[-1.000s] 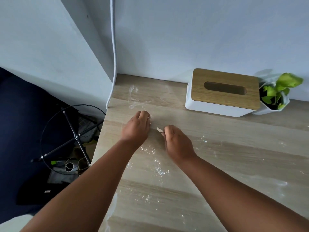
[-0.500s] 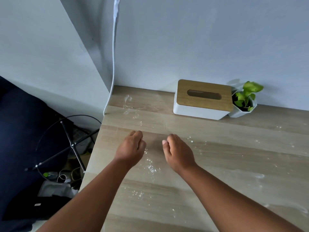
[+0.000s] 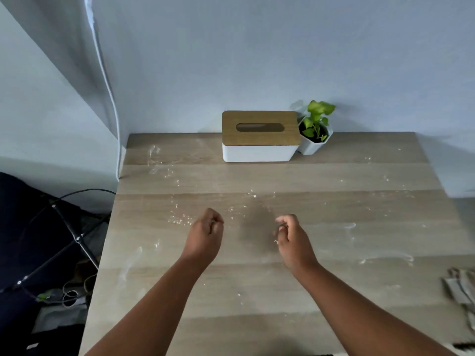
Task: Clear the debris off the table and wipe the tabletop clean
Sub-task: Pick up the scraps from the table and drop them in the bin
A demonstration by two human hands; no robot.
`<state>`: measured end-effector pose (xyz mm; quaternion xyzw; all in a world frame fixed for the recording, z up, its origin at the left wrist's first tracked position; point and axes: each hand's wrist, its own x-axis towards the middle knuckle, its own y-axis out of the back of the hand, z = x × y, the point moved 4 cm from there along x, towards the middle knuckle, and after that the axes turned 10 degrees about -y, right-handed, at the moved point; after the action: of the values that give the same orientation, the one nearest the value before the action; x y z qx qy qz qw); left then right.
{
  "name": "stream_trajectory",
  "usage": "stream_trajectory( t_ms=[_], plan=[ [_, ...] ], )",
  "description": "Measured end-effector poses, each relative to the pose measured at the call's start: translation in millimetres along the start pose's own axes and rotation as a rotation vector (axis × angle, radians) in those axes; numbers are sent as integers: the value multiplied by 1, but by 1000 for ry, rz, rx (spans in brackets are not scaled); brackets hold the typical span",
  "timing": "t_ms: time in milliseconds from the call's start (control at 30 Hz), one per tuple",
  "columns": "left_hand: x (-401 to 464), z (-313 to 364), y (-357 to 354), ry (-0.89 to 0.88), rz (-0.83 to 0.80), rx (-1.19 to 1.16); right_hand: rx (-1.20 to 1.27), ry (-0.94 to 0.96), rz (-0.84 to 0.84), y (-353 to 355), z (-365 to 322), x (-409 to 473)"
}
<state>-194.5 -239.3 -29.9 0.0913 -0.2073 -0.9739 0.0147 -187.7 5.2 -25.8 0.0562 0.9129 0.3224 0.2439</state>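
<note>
White crumbs and powdery smears are scattered over the light wooden tabletop. More specks lie further back in the middle. My left hand hovers just over the table's centre with its fingers curled into the palm. My right hand hangs beside it, a hand's width to the right, fingers also curled inward. The curled fingers hide whether either hand holds any crumbs. A dark shadow lies on the wood between the hands.
A white tissue box with a wooden lid stands at the back against the wall, touching a small potted plant. A folded grey cloth lies at the right edge. Left of the table are a white cable and a black stand.
The view pulled back and up, so more of the table shows. Both hands left the back-left corner, moved toward the centre, lifted off the wood and curled their fingers.
</note>
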Motion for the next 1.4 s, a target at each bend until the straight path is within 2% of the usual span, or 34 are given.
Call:
stream_trajectory(
  t_ms=[133, 267, 433, 800, 1100, 1400],
  plan=[
    [-26, -1, -38, 217, 22, -252, 307, -258, 62, 22, 39, -8],
    [-53, -2, -69, 293, 5, -347, 384, -343, 58, 46, 72, -21],
    [-77, 16, -113, 290, 25, -387, 510, -422, 43, 85, 109, -41],
    [-133, 99, -257, 224, -215, -308, 976, -522, 89, 194, 219, -91],
    [-201, 147, -368, 197, -442, -222, 1075, -542, 228, 270, 330, -145],
    [-235, 201, -451, 132, -620, -169, 1113, -577, 386, 333, 390, -189]
  ],
)
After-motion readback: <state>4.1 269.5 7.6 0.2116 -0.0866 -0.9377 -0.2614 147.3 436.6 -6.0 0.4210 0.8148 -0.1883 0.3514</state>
